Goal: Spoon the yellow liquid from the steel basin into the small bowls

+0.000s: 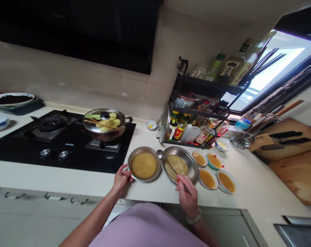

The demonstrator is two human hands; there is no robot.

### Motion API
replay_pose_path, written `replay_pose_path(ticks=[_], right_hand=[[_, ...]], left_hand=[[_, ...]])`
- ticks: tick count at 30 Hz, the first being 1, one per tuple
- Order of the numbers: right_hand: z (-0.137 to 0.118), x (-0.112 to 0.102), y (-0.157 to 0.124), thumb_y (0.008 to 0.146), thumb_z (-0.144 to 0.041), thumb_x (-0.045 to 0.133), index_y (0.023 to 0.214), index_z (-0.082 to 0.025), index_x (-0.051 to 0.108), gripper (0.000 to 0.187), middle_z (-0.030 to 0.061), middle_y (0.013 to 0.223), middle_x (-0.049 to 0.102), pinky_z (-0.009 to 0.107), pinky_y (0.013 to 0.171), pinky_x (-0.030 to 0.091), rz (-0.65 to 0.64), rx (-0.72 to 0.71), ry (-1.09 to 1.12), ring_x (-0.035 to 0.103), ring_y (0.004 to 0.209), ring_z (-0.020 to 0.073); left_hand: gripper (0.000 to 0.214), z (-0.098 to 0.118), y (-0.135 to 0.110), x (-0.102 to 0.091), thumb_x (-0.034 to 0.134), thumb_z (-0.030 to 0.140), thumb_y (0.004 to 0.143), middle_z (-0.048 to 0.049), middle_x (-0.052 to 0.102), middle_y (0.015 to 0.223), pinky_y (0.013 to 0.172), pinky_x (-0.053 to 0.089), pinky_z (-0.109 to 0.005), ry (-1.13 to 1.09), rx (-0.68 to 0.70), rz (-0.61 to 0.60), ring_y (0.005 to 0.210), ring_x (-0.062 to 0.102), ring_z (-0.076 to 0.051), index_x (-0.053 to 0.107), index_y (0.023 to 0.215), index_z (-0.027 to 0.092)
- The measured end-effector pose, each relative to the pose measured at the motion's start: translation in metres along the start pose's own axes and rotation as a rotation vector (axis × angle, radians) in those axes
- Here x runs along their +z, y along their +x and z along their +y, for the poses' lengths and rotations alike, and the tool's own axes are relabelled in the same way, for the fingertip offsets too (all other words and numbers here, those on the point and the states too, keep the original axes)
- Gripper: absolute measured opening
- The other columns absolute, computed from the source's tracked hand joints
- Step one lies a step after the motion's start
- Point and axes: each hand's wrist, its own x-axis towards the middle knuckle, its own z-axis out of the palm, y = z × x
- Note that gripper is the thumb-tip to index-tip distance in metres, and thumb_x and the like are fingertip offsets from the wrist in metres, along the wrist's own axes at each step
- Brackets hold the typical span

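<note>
My left hand [123,178] grips the near left rim of a metal bowl [130,158] holding a yellowish-brown liquid. My right hand [187,192] is closed round the handle of a metal spoon [160,154]. The spoon's head is over the place where the two metal bowls meet, and its handle crosses above the second metal bowl [193,164], which holds a paler yellowish liquid. Just right of that bowl stand several small bowls of orange-brown liquid, among them a white one [207,178] and a green-rimmed one [214,161].
On the black gas stove [75,161] at left is a lidded pan [105,125] with green and yellow food inside and chopsticks on it. Behind the bowls stands a black rack [201,111] of bottles and jars. Knives and cutting boards [291,171] lean at right.
</note>
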Motion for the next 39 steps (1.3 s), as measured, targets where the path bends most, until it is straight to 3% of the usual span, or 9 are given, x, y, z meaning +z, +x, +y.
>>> replay_pose_path(ticks=[4, 10, 13, 18, 21, 29, 39], right_hand=[[0.006, 0.023, -0.004, 0.092, -0.020, 0.046, 0.109, -0.021, 0.067, 0.027, 0.0079, 0.088, 0.064, 0.023, 0.052, 0.052, -0.120, 0.008, 0.049, 0.060, 0.064, 0.0138], [0.019, 0.046, -0.005, 0.092, -0.025, 0.046, 0.107, -0.022, 0.069, 0.027, 0.0090, 0.088, 0.064, 0.024, 0.054, 0.053, -0.197, 0.049, 0.060, 0.062, 0.069, 0.0159], [0.026, 0.054, -0.008, 0.090, -0.034, 0.050, 0.101, -0.019, 0.069, 0.027, 0.0066, 0.079, 0.064, 0.024, 0.049, 0.051, -0.152, 0.231, 0.140, 0.059, 0.058, 0.0141], [0.033, 0.057, -0.007, 0.079, -0.046, 0.063, 0.094, -0.014, 0.066, 0.036, -0.0016, 0.053, 0.059, 0.027, 0.052, 0.051, 0.093, 0.609, 0.375, 0.057, 0.048, 0.0134], [0.031, 0.052, -0.002, 0.071, -0.046, 0.070, 0.091, -0.013, 0.065, 0.039, -0.0013, 0.052, 0.059, 0.027, 0.052, 0.049, 0.182, 0.695, 0.462, 0.060, 0.053, 0.0158], [0.011, 0.034, 0.012, 0.063, -0.038, 0.076, 0.088, -0.012, 0.065, 0.038, 0.0042, 0.060, 0.066, 0.021, 0.044, 0.041, 0.261, 0.787, 0.591, 0.056, 0.051, 0.0133], [0.010, -0.027, 0.023, 0.063, -0.035, 0.075, 0.087, -0.014, 0.066, 0.033, 0.0043, 0.064, 0.068, 0.024, 0.048, 0.045, 0.417, 0.736, 0.460, 0.059, 0.054, 0.0143]], left_hand=[[0.055, 0.005, 0.005, -0.005, 0.071, 0.016, 0.052, 0.0136, 0.046, 0.046, 0.042, 0.038, -0.021, 0.008, 0.020, -0.011, 0.036, 0.046, -0.007, 0.050, 0.103, 0.017], [0.058, 0.013, 0.011, -0.011, 0.072, 0.020, 0.050, 0.0133, 0.047, 0.047, 0.042, 0.036, -0.021, 0.032, 0.036, -0.005, 0.036, 0.044, -0.007, 0.051, 0.105, 0.016], [0.056, 0.013, 0.012, -0.013, 0.071, 0.020, 0.051, 0.0131, 0.047, 0.047, 0.042, 0.036, -0.021, 0.037, 0.030, 0.010, 0.037, 0.043, -0.006, 0.052, 0.103, 0.015], [0.049, 0.012, 0.012, -0.014, 0.071, 0.019, 0.053, 0.0126, 0.046, 0.047, 0.043, 0.036, -0.021, 0.032, 0.006, 0.020, 0.037, 0.044, -0.006, 0.053, 0.098, 0.014], [0.047, 0.010, 0.012, -0.014, 0.072, 0.019, 0.053, 0.0123, 0.046, 0.047, 0.042, 0.035, -0.021, 0.022, 0.006, 0.017, 0.037, 0.045, -0.006, 0.054, 0.097, 0.014], [0.049, 0.007, 0.009, -0.010, 0.073, 0.017, 0.052, 0.0126, 0.047, 0.047, 0.043, 0.038, -0.022, -0.023, -0.012, 0.010, 0.037, 0.046, -0.007, 0.053, 0.096, 0.016], [0.049, 0.006, 0.008, -0.011, 0.073, 0.019, 0.053, 0.0126, 0.047, 0.046, 0.042, 0.037, -0.021, -0.008, 0.001, -0.002, 0.037, 0.045, -0.007, 0.053, 0.097, 0.016]])
